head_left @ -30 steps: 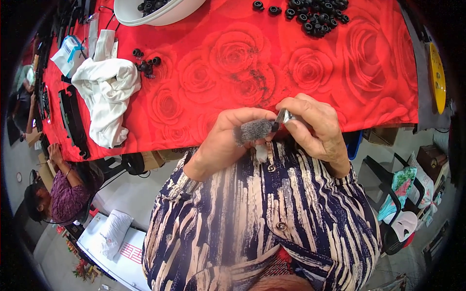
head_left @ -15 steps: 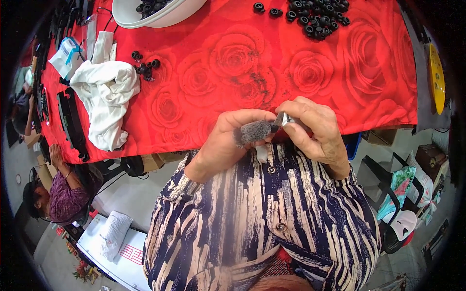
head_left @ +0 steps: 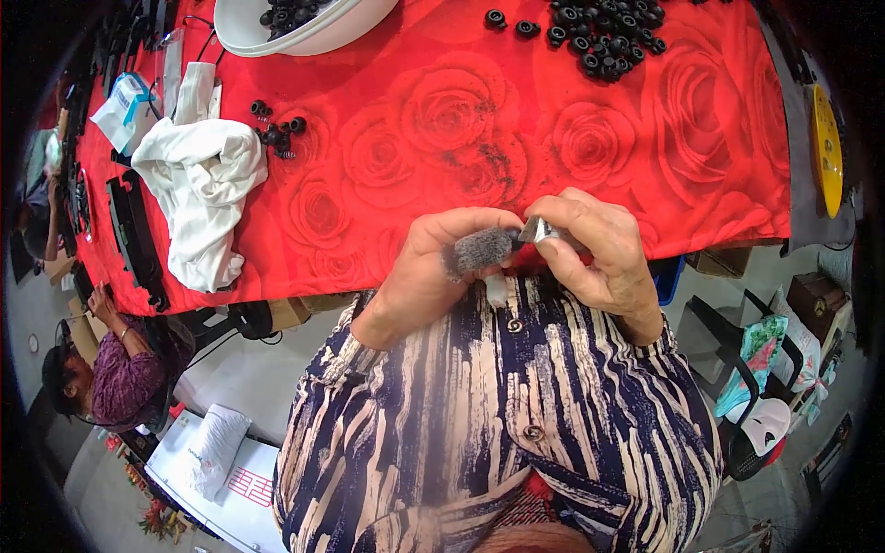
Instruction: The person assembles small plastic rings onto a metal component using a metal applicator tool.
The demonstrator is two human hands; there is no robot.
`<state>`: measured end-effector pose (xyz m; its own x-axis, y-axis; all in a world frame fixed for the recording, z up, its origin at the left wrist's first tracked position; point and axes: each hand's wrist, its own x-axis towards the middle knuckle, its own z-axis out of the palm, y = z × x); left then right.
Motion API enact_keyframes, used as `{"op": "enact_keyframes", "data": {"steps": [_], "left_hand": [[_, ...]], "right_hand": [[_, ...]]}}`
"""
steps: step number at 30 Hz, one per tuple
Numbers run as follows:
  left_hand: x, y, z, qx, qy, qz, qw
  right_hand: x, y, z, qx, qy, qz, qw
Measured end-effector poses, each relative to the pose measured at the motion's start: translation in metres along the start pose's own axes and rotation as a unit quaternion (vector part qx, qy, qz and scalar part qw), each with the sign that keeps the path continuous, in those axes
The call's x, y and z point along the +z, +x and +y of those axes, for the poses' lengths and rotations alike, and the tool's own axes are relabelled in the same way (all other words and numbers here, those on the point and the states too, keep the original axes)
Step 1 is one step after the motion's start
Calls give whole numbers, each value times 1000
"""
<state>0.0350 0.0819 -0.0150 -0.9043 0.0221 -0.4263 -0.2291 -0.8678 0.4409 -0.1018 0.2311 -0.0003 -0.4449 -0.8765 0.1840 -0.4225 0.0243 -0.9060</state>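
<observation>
At the near edge of the table, my left hand (head_left: 419, 267) is closed, its fingertips pinching a small black part (head_left: 518, 240), mostly hidden. A grey fuzzy cover (head_left: 483, 251) wraps one finger of that hand, and something white (head_left: 496, 289) shows just below it. My right hand (head_left: 604, 253) grips a short shiny metal blade (head_left: 536, 229), whose tip meets the black part. Both hands are close together in front of my striped shirt. Black crumbs (head_left: 498, 161) lie scattered on the red rose-patterned tablecloth (head_left: 387, 221) beyond them.
A heap of black round parts (head_left: 608, 37) lies at the far right. Far left of it stands a white bowl (head_left: 323, 32) of similar parts. A white cloth (head_left: 198, 184) and a few parts with springs (head_left: 277, 134) lie at left. Another person (head_left: 129, 369) sits beyond.
The blade in my right hand has tilted slightly against the black part. My left hand stays almost still, and the whole view has shifted a little.
</observation>
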Motion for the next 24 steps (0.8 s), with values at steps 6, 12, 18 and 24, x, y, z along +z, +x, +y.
{"op": "enact_keyframes", "data": {"steps": [6,12,18,24], "left_hand": [[3,-2,0,16,13,-1,1000],[3,-3,1,-2,24,4,1000],[1,-1,-1,33,49,-13,998],[-2,-2,-1,7,20,-7,1000]], "right_hand": [[2,-1,-3,27,3,20,999],[2,-2,1,-12,-10,19,1000],[0,-2,2,-6,1,12,1000],[-8,-3,7,-77,31,-85,993]]}}
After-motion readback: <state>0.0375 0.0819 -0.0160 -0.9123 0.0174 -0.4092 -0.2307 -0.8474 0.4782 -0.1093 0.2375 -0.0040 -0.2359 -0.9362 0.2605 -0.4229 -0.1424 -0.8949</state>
